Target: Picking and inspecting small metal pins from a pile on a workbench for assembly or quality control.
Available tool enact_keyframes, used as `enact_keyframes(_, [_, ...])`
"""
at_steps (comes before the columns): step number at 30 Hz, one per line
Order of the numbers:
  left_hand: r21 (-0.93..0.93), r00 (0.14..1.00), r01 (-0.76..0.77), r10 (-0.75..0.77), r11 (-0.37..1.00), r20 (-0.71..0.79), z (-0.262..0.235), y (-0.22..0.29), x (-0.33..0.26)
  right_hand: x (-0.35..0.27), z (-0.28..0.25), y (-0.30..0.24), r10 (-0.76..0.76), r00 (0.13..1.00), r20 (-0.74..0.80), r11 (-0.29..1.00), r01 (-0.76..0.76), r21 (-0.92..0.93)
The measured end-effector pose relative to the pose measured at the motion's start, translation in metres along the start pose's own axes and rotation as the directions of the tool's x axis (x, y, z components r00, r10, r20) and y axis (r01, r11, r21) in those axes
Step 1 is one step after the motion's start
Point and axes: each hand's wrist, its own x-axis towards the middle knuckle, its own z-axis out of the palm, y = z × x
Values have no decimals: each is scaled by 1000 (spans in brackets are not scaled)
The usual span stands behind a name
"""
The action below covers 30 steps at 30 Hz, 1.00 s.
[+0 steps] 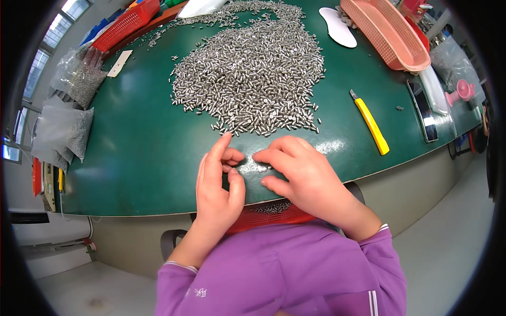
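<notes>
A large heap of small silvery metal pins (247,73) covers the far middle of the green table (132,147). My left hand (217,181) is at the near edge of the heap, index finger stretched toward it, the other fingers bent and the thumb apart; I see nothing held in it. Facing it, my right hand (305,171) arches low over the tabletop, with thumb and fingers apart. A few loose metal pins (265,168) lie on the table beneath its fingers. Below the table edge, a red basket (247,220) at my lap contains more such pins.
A yellow utility knife (372,126) and a phone (421,111) lie to the right. Pink basket (390,37), white insole-shaped piece (337,27) and pink stand (460,92) are beyond. Bags of metal parts (79,134) line the left edge; a red basket (126,25) stands far left.
</notes>
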Motion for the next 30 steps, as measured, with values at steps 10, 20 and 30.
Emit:
enact_keyframes(10, [12, 999, 33, -33, 999, 9, 0, 1, 2, -9, 1, 7, -77, 995, 69, 997, 77, 3])
enact_keyframes(20, [178, 981, -113, 81, 978, 178, 14, 15, 34, -16, -25, 3, -118, 989, 90, 988, 108, 108])
enact_keyframes(30, [150, 983, -78, 51, 986, 174, 23, 9, 35, 21, -1, 24, 10, 994, -113, 993, -24, -118])
